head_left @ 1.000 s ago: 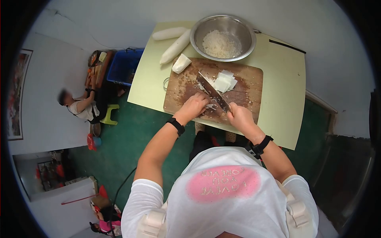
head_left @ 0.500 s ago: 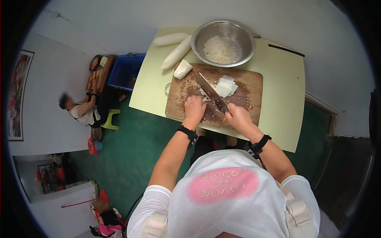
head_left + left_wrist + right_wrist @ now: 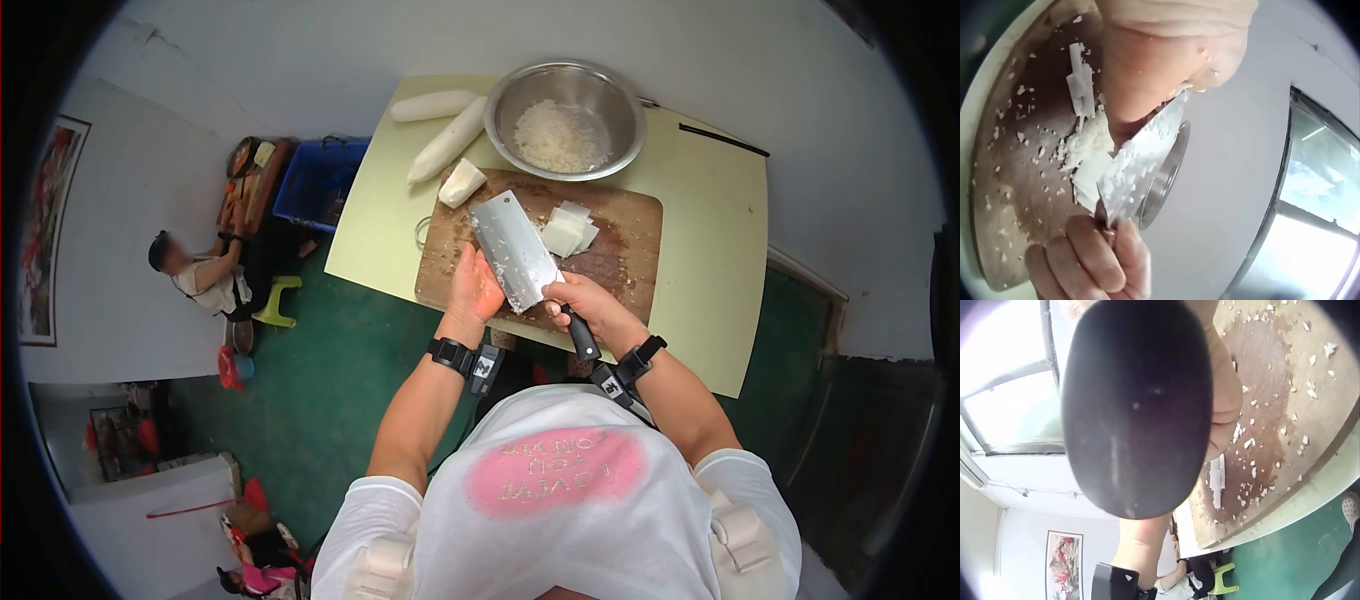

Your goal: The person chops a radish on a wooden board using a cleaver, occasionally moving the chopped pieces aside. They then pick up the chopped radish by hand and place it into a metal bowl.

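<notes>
My right hand [image 3: 595,305] grips a cleaver by its black handle [image 3: 582,335], with the broad blade [image 3: 515,250] turned flat side up above the wooden cutting board [image 3: 630,270]. White bits cling to the blade in the left wrist view. My left hand [image 3: 473,285], palm turned up and fingers extended, lies along the blade's left edge. Thin white slices [image 3: 570,228] are stacked right of the blade, and a cut piece of white radish [image 3: 462,184] sits at the board's far left corner. Strips [image 3: 1080,81] and a small heap of chopped radish [image 3: 1088,144] lie on the board.
Behind the board stands a metal bowl [image 3: 622,118] holding chopped white bits. Two whole white radishes [image 3: 448,140] lie left of it on the pale table [image 3: 700,250]. A blue crate [image 3: 310,180] and a seated person [image 3: 205,270] are off to the left.
The cleaver has gone from edge-down on the board to raised, its flat side turned up. My left hand has turned palm up and come beside the blade. The slices have stayed put.
</notes>
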Tool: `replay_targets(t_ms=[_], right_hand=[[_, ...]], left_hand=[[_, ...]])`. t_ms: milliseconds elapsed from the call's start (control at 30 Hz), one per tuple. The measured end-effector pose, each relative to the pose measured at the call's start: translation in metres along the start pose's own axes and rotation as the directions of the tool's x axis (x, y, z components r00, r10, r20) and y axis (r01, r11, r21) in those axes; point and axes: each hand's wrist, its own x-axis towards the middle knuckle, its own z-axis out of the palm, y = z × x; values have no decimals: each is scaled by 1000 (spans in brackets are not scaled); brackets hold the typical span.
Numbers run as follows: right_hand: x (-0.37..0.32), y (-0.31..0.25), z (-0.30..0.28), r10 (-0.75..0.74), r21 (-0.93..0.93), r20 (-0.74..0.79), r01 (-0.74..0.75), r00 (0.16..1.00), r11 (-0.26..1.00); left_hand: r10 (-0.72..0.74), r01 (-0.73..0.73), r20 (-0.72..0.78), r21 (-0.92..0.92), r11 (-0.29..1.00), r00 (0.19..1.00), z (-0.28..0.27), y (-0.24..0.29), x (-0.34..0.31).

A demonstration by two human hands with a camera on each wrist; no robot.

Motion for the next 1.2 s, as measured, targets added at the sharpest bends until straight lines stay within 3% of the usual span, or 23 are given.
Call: replay_targets(t_ms=[67,133,200,333,367,400,433,467,500,533,567,633,667,700,733,767,800,867,933,1033,1100,1133,1200], right_hand=[[4,4,-5,14,-52,-9,-14,1000,999],[5,6,-5,13,-82,-22,-14,1000,997],[6,7,-8,3,-111,-39,-7,999,994],[9,9,-12,-18,-168,-71,5,997,986],[8,9,-13,-36,-189,-93,18,995,982],[8,7,-14,-37,-188,-92,20,995,982],[6,5,-16,-57,-217,-82,38,995,975],[4,4,-16,-76,-245,-72,57,994,968],[1,3,-16,-77,-242,-72,57,994,969],[-2,2,-15,-119,-279,-109,85,987,957],[-6,1,-15,-163,-316,-147,110,976,942],[-15,-2,-16,-194,-355,-175,122,965,927],[-18,-3,-17,-225,-401,-196,131,954,907],[-18,-1,-20,-234,-424,-212,126,949,897],[-20,-1,-22,-236,-421,-215,128,948,898],[-21,0,-22,-252,-445,-215,135,944,885],[-23,2,-23,-268,-470,-215,141,939,871],[-27,5,-24,-282,-485,-236,139,930,863],[-29,8,-25,-290,-496,-255,133,922,858],[-28,16,-29,-310,-601,-282,85,908,795],[-22,22,-33,-537,-913,-171,73,826,403],[-23,25,-34,-536,-913,-174,69,826,402],[-31,17,-18,-560,-982,-136,-38,817,184]], left_hand=[[-13,5,-106,-78,997,994,-11,-3,1],[-5,-5,-117,-88,996,993,-17,-5,1],[-11,-22,-256,-126,992,967,-17,-6,0],[-91,51,-309,-134,990,947,-39,0,2],[-150,139,-32,-222,965,988,-78,1,11],[-176,246,251,-279,928,952,-81,4,11],[-177,246,251,-277,929,952,-82,3,12],[-165,158,-45,-127,979,985,-51,7,5],[-92,114,-330,48,992,939,-33,9,1],[-95,118,-331,50,992,939,-36,12,3],[10,100,-351,294,951,936,-40,16,6],[213,66,-328,667,742,920,-45,19,17],[210,70,-328,669,740,921,-47,18,21],[366,11,-170,917,398,915,-48,16,26],[442,-37,41,999,-19,896,-50,12,31],[482,-131,253,953,-273,838,-49,3,31],[480,-133,255,952,-274,839,-49,-1,28],[322,-202,409,830,-520,854,-47,-9,22],[304,-202,393,838,-506,868,-45,-10,15],[279,-256,495,761,-597,823,-35,-11,1],[328,-157,454,750,-643,828,-37,-18,3],[327,-158,454,752,-640,829,-39,-21,6],[375,-56,350,790,-610,858,-41,-25,9]])
